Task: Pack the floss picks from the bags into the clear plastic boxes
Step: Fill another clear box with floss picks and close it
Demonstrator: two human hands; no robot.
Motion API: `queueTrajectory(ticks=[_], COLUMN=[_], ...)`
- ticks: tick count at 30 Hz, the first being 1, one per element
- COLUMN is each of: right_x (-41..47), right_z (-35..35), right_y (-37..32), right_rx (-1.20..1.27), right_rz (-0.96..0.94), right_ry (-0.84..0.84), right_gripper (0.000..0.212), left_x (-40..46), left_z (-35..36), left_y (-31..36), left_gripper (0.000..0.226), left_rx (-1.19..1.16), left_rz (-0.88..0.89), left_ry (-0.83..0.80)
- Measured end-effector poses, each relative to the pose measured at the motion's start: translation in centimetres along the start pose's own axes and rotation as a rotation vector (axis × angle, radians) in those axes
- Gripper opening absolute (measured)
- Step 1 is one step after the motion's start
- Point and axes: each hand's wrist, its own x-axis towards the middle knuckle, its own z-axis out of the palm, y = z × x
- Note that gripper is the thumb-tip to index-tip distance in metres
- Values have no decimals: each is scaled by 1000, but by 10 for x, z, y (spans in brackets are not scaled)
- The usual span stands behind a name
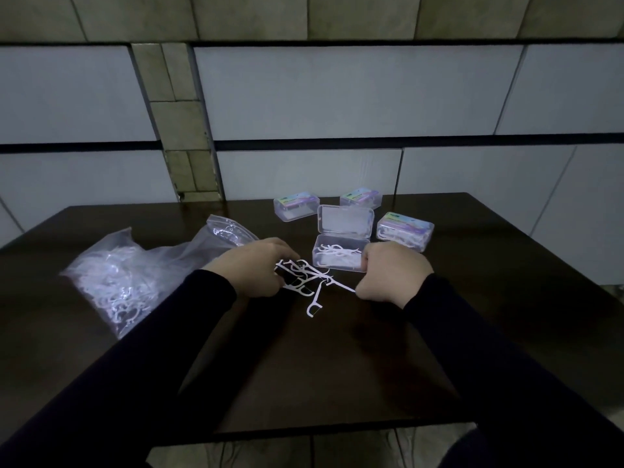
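Both hands reach forward over the dark table, sleeved forearms coming in from the near corners and meeting near its middle. The left hand lies knuckles up with fingers curled, gripping a tangled bunch of white floss picks that fans out to its right. The right hand is curled into a loose fist, and the thin handle end of one pick runs to its thumb side, apparently pinched there, though the fingertips are hidden. One more loose pick lies on the table just near of the bunch.

Just beyond the hands stands the open clear box, lid upright, with some picks lying inside; the right hand is just beside its right corner. Three closed boxes sit farther back: far left, far middle, and right. To the left lies a clear bag full of picks.
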Motion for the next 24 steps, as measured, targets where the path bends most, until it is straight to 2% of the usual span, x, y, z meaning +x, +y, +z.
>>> queueTrajectory(ticks=[4,8,12,15,17,21,22,24], right_x=[2,9,14,14,10,3,1,0], right_z=[4,11,21,26,25,22,21,19], right_y=[-4,-9,-20,-26,-26,-27,-27,-27], right_rx=[-76,-54,45,90,113,6,-34,-70], right_rz=[52,24,-18,-78,-96,-122,-121,-123], right_ry=[-44,44,45,112,169,80,55,47], right_gripper=[26,20,14,15,26,88,94,87], left_x=[1,2,-1,-3,-4,-7,-7,-7], left_z=[3,6,7,6,3,-1,0,2], left_y=[2,-2,0,0,-2,-8,-9,-9], left_gripper=[59,52,44,38,37,53,56,56], left_rx=[45,14,8,6,-24,-47,-26,0], left_rz=[-56,-84,-45,-18,-8,-3,-11,-17], left_ry=[-48,-58,-8,14,10,-39,-53,-73])
